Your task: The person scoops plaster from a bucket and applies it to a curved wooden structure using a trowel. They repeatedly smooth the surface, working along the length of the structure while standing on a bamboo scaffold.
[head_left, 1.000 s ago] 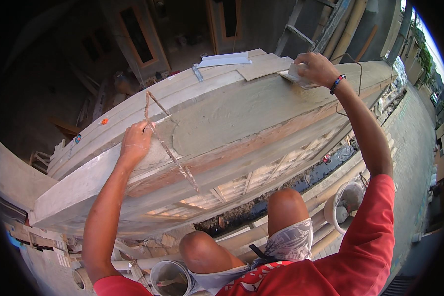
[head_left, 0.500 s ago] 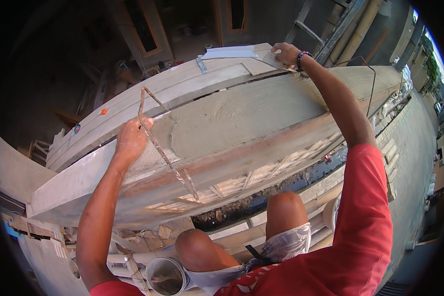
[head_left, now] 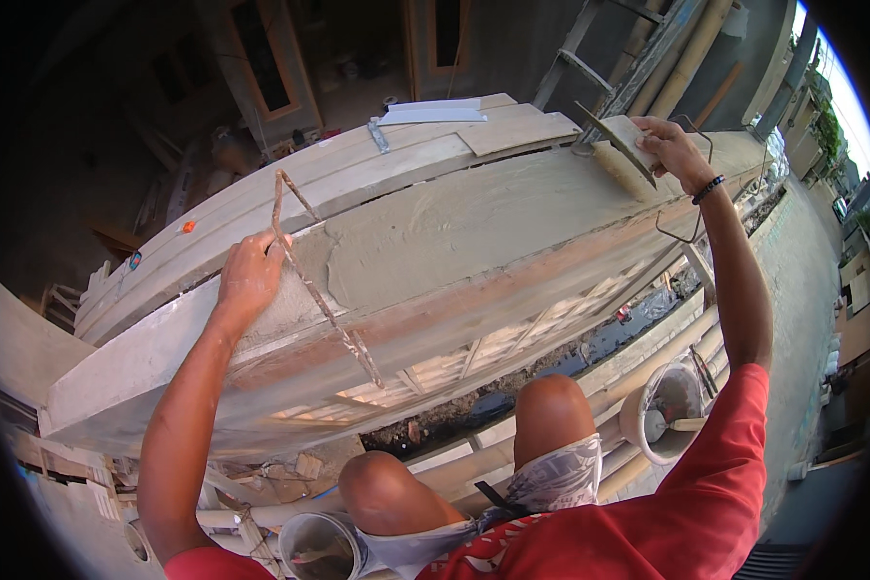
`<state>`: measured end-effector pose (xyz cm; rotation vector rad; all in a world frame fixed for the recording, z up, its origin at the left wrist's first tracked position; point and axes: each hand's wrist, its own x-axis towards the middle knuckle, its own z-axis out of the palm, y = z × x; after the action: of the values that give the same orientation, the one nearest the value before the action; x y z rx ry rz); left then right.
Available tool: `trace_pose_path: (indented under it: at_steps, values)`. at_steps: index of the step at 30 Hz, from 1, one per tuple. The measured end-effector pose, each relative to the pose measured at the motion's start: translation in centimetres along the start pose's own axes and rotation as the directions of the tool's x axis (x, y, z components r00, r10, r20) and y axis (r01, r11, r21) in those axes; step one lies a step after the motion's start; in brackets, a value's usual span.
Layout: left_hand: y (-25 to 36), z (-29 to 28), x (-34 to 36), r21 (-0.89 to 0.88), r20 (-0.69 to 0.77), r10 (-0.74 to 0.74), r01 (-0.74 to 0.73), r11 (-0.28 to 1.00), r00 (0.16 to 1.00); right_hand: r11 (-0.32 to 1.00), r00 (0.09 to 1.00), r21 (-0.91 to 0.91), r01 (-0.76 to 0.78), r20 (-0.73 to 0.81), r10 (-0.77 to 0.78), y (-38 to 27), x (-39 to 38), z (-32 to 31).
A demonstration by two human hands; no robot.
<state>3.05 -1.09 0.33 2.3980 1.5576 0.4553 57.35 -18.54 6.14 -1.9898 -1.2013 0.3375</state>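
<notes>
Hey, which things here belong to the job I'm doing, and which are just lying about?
Likely part of the job:
Flat tool, in your right hand
Wet-looking grey layer
Bent rod, by your left hand
Right-side bucket with handled implement, probably

Seemingly just lying about:
White strips
Loose flat board
Small orange item

We are on an outdoor building site beside a paved street at three o'clock. Wet-looking grey cement coats a long ledge at the centre. We see a mixing bucket at four o'clock, another bucket at seven, a ladder at one, bamboo poles between one and two, and a wood-framed window at eleven.
</notes>
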Motion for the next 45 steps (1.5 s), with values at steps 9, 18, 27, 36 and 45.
trace_pose_path:
  at_steps: [9, 18, 27, 36, 45]
  values:
    - [0.2, 0.4, -0.1, -0.051, -0.001, -0.011, 0.011, 0.999, 1.0, 0.914, 0.947, -0.249, 0.32, 0.043, -0.319, -2.0, -3.4, 4.8]
    - [-0.8, 0.4, 0.0, -0.001, -0.037, 0.023, -0.023, 1.0, 0.999, 0.785, 0.803, -0.174, 0.594, 0.182, -0.568, -13.0, -11.7, 13.9]
    - [-1.5, 0.9, -0.1, -0.009, -0.076, 0.093, -0.094, 0.995, 0.993, 0.955, 0.969, 0.202, 0.218, -0.16, -0.187, -6.4, -6.8, 4.0]
    - [-0.1, -0.2, -1.1, -0.048, -0.03, -0.006, 0.005, 0.999, 1.0, 0.702, 0.738, -0.338, 0.627, -0.029, -0.674, -15.2, -11.6, 13.9]
    - [-0.1, 0.3, -0.4, -0.061, -0.025, 0.037, -0.039, 0.997, 0.999, 0.645, 0.75, -0.417, 0.64, 0.158, -0.642, -22.5, -15.6, 23.4]
